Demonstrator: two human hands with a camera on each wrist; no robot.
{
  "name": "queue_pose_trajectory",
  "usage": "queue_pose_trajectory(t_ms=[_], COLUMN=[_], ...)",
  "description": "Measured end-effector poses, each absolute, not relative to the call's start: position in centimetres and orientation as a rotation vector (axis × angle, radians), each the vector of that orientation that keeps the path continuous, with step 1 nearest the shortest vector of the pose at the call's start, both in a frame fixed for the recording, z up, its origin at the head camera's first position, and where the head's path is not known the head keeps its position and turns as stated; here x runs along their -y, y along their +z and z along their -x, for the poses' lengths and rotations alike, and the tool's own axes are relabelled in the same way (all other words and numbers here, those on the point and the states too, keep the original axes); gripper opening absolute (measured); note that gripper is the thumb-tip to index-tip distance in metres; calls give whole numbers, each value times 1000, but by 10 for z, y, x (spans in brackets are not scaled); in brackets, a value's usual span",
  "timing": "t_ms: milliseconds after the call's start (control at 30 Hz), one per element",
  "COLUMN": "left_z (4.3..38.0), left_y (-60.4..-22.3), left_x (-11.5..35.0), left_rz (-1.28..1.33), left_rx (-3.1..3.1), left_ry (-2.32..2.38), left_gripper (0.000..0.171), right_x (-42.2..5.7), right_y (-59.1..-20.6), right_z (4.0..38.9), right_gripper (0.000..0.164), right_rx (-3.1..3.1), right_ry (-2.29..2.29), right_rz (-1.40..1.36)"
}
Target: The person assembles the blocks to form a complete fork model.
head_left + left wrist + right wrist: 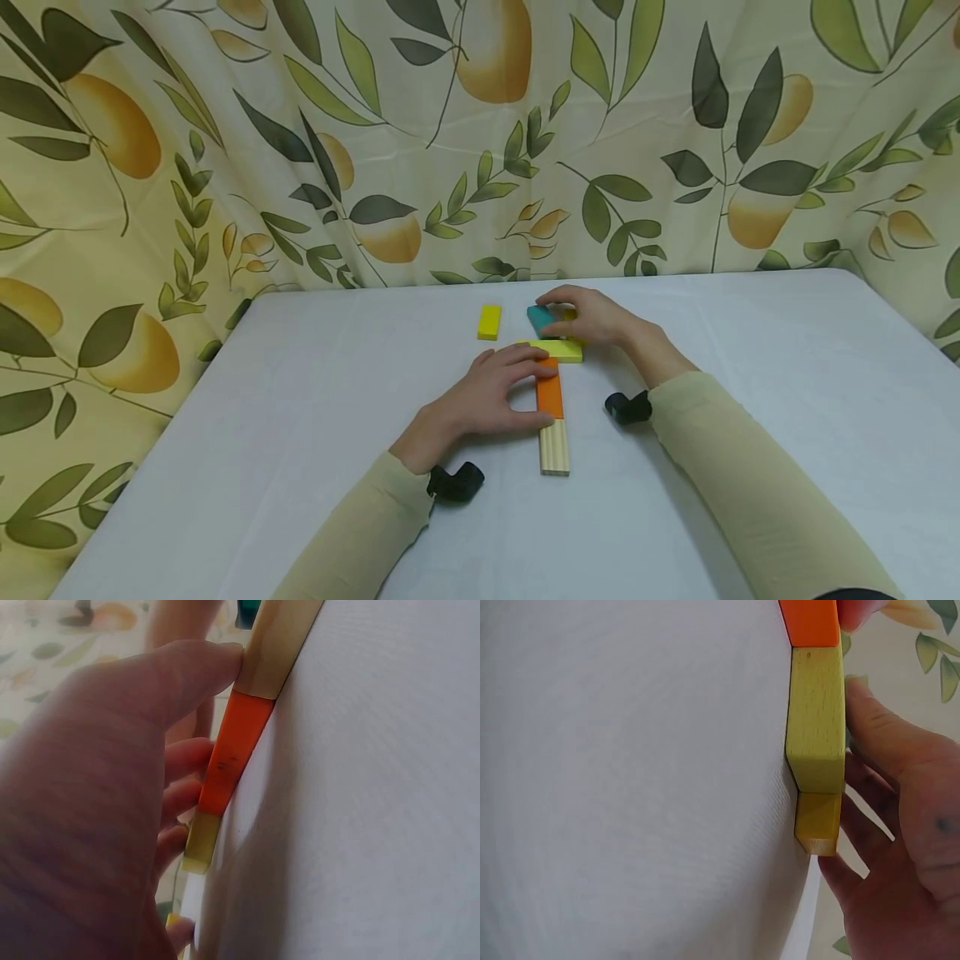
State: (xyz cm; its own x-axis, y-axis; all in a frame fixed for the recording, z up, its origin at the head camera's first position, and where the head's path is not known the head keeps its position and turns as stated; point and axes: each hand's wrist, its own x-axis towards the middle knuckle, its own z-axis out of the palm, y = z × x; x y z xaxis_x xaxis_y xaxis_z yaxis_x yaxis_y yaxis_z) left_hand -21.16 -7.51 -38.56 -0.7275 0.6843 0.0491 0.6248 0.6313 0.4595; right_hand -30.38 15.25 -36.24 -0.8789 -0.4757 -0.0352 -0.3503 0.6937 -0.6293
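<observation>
My left hand reaches over the left side of an orange wooden block, thumb tip at its joint with a striped natural wood block. Its fingers extend toward a pale yellow-green block that lies crosswise at the far end of the orange one. Beyond that, my right hand pinches a teal block between index finger and thumb. A darker yellow block adjoins the yellow-green block's right end; the right hand partly hides it from above.
A separate bright yellow block stands to the left of the group. White cloth covers the table, and a leaf-and-fruit patterned curtain hangs behind its far edge.
</observation>
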Motion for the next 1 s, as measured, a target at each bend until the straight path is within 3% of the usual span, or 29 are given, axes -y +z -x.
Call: queue_pose_trajectory(t_ms=[667, 1000], left_z=[211, 210], left_y=[-385, -385], left_x=[75, 76], left_rz=[-1083, -1086], left_rx=[-2725, -2721], left_ry=[686, 702], left_gripper=[64, 64], right_x=[-156, -154], right_y=[-365, -366], right_z=[304, 304], right_gripper=[44, 46], right_rx=[-2658, -2674], right_ry=[-1003, -997], right_rz=[710, 675])
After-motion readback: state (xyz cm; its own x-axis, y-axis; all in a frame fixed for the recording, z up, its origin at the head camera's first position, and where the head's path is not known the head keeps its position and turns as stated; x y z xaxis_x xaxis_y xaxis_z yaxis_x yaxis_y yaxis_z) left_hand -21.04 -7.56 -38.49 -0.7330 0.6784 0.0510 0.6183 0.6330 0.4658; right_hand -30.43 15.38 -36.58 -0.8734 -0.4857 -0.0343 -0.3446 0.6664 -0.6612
